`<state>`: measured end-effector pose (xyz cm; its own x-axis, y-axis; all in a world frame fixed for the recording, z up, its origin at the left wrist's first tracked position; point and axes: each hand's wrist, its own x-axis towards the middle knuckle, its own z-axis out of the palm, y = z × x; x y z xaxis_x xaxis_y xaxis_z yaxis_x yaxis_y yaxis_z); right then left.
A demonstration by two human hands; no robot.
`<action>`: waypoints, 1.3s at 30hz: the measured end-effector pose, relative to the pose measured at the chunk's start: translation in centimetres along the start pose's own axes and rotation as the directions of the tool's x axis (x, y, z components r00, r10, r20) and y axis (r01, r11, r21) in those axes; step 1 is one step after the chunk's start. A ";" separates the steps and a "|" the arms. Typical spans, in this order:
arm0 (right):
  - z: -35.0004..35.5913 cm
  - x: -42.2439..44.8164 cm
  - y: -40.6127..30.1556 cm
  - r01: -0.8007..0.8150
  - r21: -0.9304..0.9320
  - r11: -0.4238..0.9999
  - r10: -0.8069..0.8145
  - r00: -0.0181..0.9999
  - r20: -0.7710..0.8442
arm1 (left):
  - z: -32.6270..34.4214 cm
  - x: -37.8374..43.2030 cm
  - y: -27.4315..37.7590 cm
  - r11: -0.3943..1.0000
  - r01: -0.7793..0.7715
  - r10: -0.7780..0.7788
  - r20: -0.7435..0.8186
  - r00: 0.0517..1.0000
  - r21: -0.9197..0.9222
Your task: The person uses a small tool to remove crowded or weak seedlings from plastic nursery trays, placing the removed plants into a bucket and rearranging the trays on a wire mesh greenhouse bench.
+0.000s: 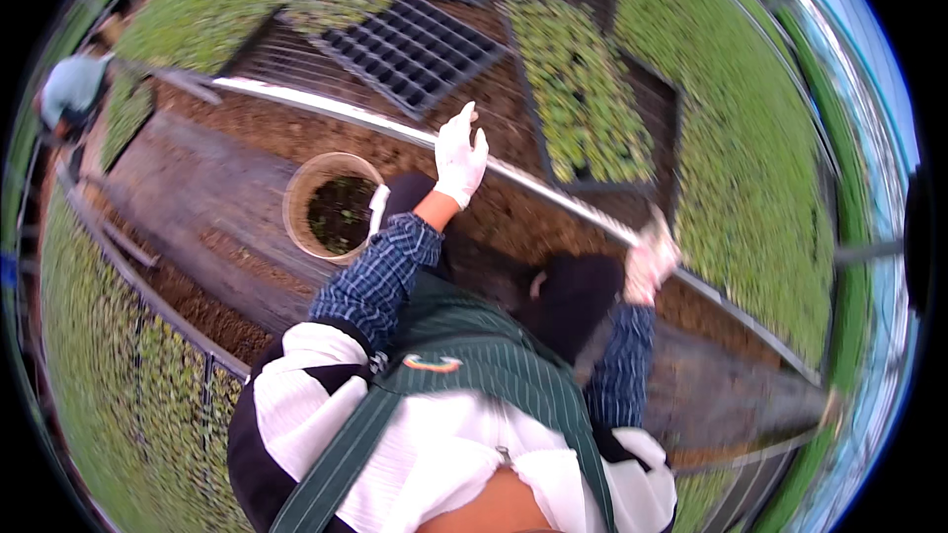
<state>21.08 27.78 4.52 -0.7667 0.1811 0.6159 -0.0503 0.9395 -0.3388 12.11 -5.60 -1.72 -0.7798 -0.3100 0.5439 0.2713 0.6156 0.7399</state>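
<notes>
My left hand (pixel 461 159), in a white glove, is raised over the metal rail of the bed (pixel 318 101), fingers apart with nothing visible in them. Beyond its fingertips lies a black plastic cell tray (pixel 422 44) with many bare cells and leafy seedlings at its far left end. My right hand (pixel 650 263), also gloved, is over the same rail farther right, near the lower end of a full seedling tray (pixel 585 96). Motion blurs its fingers, so whether it holds something cannot be seen.
A tan plastic bucket (pixel 296 211) with dark soil and green plant bits stands by my left knee on black ground cloth (pixel 200 163). Dense seedling beds (pixel 740 185) spread right and left. Another person (pixel 72 92) bends at the far left.
</notes>
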 end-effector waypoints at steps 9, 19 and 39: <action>3.7 6.5 -12.1 0.329 0.270 0.905 -0.284 0.939 -0.195 | -6.1 8.9 -11.6 0.750 0.661 -0.659 0.079 0.748 -0.007; 9.1 6.9 -17.6 0.370 0.326 0.870 -0.375 0.926 -0.048 | -7.6 12.6 -12.1 0.633 0.726 -0.758 -0.025 0.651 -0.270; 15.5 2.1 -16.8 0.359 0.366 0.859 -0.471 0.833 0.289 | -40.3 23.3 -30.5 0.799 0.419 -0.582 0.382 0.717 0.431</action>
<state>10.35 7.86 0.47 -0.8002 -0.3761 0.4671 -0.5526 0.7651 -0.3306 8.42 -60.77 4.38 -0.9331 -0.3038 -0.1923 -0.3532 0.6741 0.6488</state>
